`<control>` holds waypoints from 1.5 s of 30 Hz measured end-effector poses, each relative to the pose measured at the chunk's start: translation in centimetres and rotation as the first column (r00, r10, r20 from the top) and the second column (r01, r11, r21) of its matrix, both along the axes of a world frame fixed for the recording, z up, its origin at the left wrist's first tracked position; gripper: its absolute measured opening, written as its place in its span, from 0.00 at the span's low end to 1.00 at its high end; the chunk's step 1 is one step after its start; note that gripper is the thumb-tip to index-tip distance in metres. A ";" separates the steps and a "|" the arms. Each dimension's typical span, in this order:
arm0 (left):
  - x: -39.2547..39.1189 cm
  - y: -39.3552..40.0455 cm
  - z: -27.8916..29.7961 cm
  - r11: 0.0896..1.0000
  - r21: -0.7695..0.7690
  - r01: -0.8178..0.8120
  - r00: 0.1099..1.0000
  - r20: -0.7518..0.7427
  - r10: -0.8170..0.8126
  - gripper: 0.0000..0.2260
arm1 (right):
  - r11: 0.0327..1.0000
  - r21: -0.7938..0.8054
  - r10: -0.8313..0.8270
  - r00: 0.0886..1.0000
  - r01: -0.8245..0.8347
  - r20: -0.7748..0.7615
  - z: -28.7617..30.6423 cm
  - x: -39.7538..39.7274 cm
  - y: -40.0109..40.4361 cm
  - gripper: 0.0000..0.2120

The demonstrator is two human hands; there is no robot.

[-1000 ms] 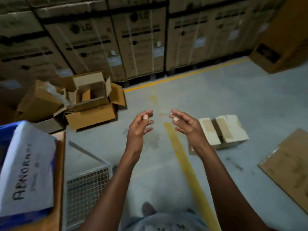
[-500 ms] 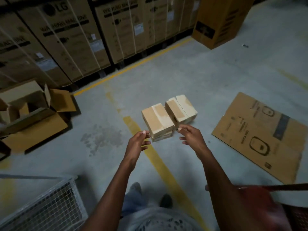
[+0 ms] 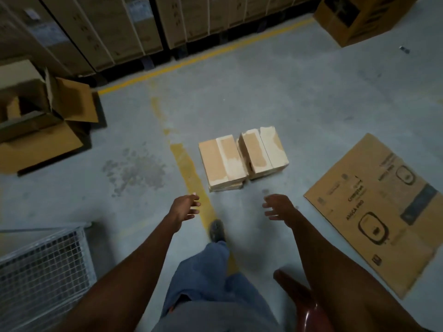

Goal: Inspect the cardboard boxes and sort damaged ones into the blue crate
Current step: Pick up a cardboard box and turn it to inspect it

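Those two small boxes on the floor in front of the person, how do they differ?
The left box lies nearer the hands, on top of something flat and pale; the right box lies farther back. The right box's top skin is torn along its far right edge; the left box's shows pale patches near its front. Both are closed, light brown, side by side.

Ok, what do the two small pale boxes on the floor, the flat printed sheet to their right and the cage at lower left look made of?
Two small pale boxes: matte tan cardboard, top skin peeled in pale patches. Flat printed brown sheet: flattened cardboard carton with fold creases and black print. Wire mesh cage: apparently grey metal grid, though blurred.
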State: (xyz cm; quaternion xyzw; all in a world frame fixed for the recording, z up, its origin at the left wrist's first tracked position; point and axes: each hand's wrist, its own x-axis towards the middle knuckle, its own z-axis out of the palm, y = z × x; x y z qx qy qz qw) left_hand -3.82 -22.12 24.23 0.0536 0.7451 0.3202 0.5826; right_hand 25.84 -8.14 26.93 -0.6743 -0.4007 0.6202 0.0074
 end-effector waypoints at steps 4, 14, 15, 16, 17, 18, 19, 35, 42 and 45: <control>-0.9 4.2 -4.4 0.992 -0.126 -0.028 1.000 0.007 0.029 0.12 | 0.986 -0.107 0.139 0.986 -0.129 0.094 -4.5 0.1 4.9 0.07; -1.0 14.3 -14.7 0.991 -0.134 0.002 0.994 -0.110 -0.017 0.10 | 0.903 -0.047 0.430 0.901 -0.427 0.066 -15.9 -4.7 19.1 0.08; -1.0 15.1 -16.0 0.993 -0.116 -0.013 0.992 -0.126 -0.001 0.08 | 0.896 -0.031 0.444 0.892 -0.443 0.087 -17.5 -5.4 20.3 0.07; -1.0 15.9 -17.4 0.995 -0.099 -0.034 0.990 -0.136 0.021 0.06 | 0.887 -0.017 0.461 0.881 -0.462 0.104 -19.0 -6.1 21.4 0.07; -1.0 16.8 -18.8 0.996 -0.075 -0.058 0.989 -0.141 0.047 0.05 | 0.878 -0.001 0.476 0.873 -0.478 0.110 -20.9 -6.7 22.5 0.09; -1.0 17.6 -20.2 0.996 -0.050 -0.068 0.988 -0.143 0.060 0.06 | 0.868 0.009 0.493 0.863 -0.497 0.112 -22.8 -7.1 23.3 0.13; -1.0 18.3 -21.9 0.997 -0.027 -0.067 0.988 -0.144 0.063 0.08 | 0.860 0.022 0.503 0.855 -0.509 0.127 -24.6 -7.5 24.0 0.17; -4.0 25.1 -45.3 0.988 -0.075 -0.134 0.958 -0.265 0.109 0.45 | 0.892 0.085 0.443 0.896 -0.443 0.021 -47.9 -13.2 29.4 0.33; -3.9 25.2 -48.9 0.988 0.054 -0.144 0.988 -0.047 0.146 0.24 | 0.877 0.065 0.479 0.877 -0.477 -0.038 -51.1 -13.8 28.7 0.36; -3.2 24.7 -47.3 0.986 0.103 -0.128 0.992 -0.001 0.129 0.22 | 0.871 0.095 0.486 0.873 -0.482 -0.025 -50.5 -13.2 28.3 0.39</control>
